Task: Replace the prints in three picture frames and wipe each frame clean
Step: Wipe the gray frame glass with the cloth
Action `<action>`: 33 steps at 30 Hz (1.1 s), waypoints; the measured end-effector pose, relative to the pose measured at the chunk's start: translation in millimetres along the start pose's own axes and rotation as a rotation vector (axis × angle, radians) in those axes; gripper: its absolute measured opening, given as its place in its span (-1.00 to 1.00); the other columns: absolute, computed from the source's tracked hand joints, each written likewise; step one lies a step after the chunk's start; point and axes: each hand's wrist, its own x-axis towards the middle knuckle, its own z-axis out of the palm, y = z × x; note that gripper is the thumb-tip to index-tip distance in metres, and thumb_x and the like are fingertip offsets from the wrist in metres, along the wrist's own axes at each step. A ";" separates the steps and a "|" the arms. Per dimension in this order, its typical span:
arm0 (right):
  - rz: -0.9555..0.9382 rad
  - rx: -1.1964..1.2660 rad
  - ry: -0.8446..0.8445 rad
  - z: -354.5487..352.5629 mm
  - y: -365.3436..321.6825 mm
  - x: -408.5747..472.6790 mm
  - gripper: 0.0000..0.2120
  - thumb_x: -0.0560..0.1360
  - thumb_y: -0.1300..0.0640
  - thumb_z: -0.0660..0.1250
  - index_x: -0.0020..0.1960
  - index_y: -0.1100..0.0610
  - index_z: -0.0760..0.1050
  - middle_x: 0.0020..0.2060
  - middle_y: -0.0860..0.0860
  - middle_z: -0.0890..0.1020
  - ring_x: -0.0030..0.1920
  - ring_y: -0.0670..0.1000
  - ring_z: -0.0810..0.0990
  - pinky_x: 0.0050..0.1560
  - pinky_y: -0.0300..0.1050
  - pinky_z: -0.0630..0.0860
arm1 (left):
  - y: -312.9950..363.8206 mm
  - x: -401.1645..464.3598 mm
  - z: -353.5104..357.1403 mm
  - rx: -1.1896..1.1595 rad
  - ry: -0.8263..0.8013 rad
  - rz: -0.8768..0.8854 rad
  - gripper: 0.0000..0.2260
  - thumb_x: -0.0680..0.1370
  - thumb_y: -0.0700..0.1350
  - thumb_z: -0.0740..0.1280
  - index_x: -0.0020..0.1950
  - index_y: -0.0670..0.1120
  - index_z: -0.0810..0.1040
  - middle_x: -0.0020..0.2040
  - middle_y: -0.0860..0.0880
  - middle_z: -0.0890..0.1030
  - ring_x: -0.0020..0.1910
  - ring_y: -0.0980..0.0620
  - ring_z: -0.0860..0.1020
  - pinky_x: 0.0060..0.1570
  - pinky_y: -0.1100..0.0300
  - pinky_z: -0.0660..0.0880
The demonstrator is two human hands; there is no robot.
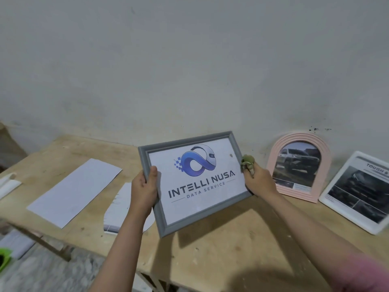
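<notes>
I hold a grey picture frame (195, 182) tilted above the wooden table (231, 249); its print shows a blue logo and the words "INTELLI NUSA DATA SERVICE". My left hand (144, 186) grips the frame's left edge, thumb on the front. My right hand (257, 179) holds the right edge and pinches a small green cloth (247, 161) against it. A pink arched frame (299, 165) with a car print leans on the wall at the right. Beside it leans a white frame (357, 192) with a dark car print.
A blank white sheet (73, 190) lies on the table at the left. A cut paper print (120, 209) lies partly under my left forearm. A white object (8, 182) sits at the far left edge. A green thing (4, 258) is on the floor below.
</notes>
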 end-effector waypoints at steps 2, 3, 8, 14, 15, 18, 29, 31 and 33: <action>-0.027 -0.034 0.073 -2.5 -2.7 2.9 -0.85 0.54 0.05 0.18 -0.01 0.11 0.45 -0.28 0.07 0.55 -0.19 0.20 0.56 -0.27 -0.10 0.39 | -0.1 3.8 -4.1 0.021 0.011 -0.016 -0.61 0.53 0.20 0.26 -0.19 -0.14 0.42 -0.29 -0.09 0.47 -0.29 -0.01 0.45 -0.25 0.10 0.39; -0.052 -0.009 0.138 -3.9 -7.4 6.5 -0.87 0.53 0.11 0.19 0.01 0.11 0.46 -0.26 0.05 0.53 -0.17 0.19 0.55 -0.27 -0.10 0.38 | 3.2 4.2 -4.3 0.028 0.009 -0.008 -0.63 0.54 0.17 0.25 -0.19 -0.13 0.43 -0.30 -0.07 0.49 -0.30 0.00 0.46 -0.26 0.11 0.40; -0.259 0.011 0.249 -5.9 -38.3 34.9 -0.35 0.38 0.34 0.22 0.43 0.00 0.30 0.20 0.16 0.45 0.14 0.18 0.43 0.02 0.06 0.48 | 11.4 3.6 -0.4 0.055 -0.073 0.027 -0.64 0.58 0.09 0.25 -0.21 -0.19 0.41 -0.30 -0.11 0.44 -0.32 -0.01 0.43 -0.29 0.13 0.35; -0.362 -0.126 0.150 -2.5 -29.8 58.2 -0.41 0.36 0.36 0.25 0.38 0.15 0.38 0.14 0.26 0.39 0.05 0.30 0.47 -0.13 0.13 0.56 | 16.0 -4.7 5.1 0.008 -0.091 0.063 -0.63 0.56 0.07 0.25 -0.19 -0.24 0.43 -0.36 -0.06 0.50 -0.38 0.08 0.49 -0.34 0.22 0.40; -0.375 -0.124 0.154 -0.5 -26.5 58.7 -0.41 0.34 0.39 0.27 0.37 0.19 0.39 0.12 0.28 0.40 0.03 0.31 0.48 -0.16 0.14 0.56 | 14.0 -5.2 7.0 -0.002 -0.089 0.056 -0.57 0.55 0.12 0.28 -0.21 -0.26 0.42 -0.36 -0.08 0.47 -0.36 0.04 0.47 -0.34 0.21 0.38; -0.423 -0.125 0.148 7.3 -15.2 58.8 -0.42 0.30 0.42 0.30 0.33 0.25 0.42 0.10 0.31 0.40 0.01 0.33 0.48 -0.20 0.15 0.58 | 6.3 -4.6 11.0 -0.045 -0.026 0.043 -0.61 0.51 0.15 0.30 -0.28 -0.15 0.38 -0.34 -0.12 0.43 -0.32 -0.02 0.41 -0.31 0.15 0.36; -0.329 -0.189 -0.384 24.1 -6.7 58.6 -0.76 0.43 0.23 0.22 0.07 0.08 0.49 -0.08 0.09 0.49 -0.07 0.16 0.52 -0.13 -0.05 0.44 | 0.3 19.7 1.4 -0.062 0.310 0.010 -0.78 0.60 0.00 0.24 -0.19 -0.09 0.42 -0.31 0.02 0.48 -0.35 0.14 0.44 -0.31 0.23 0.39; -0.167 -0.087 -0.458 29.7 -4.3 57.7 -0.90 0.47 0.16 0.22 -0.07 0.06 0.50 -0.09 0.05 0.57 -0.05 0.12 0.54 -0.11 -0.09 0.43 | 0.8 30.3 -13.8 -0.046 0.407 0.004 -0.73 0.60 0.03 0.23 -0.25 -0.06 0.37 -0.32 0.02 0.42 -0.36 0.13 0.39 -0.32 0.21 0.36; 0.034 0.090 -0.447 37.4 -7.3 58.3 -0.85 0.53 0.04 0.24 -0.01 0.09 0.51 -0.03 0.03 0.60 -0.04 0.08 0.55 -0.07 -0.11 0.44 | 0.6 41.2 -31.8 -0.054 0.482 0.003 -0.69 0.60 0.06 0.22 -0.28 -0.04 0.33 -0.33 0.02 0.39 -0.36 0.12 0.37 -0.31 0.19 0.35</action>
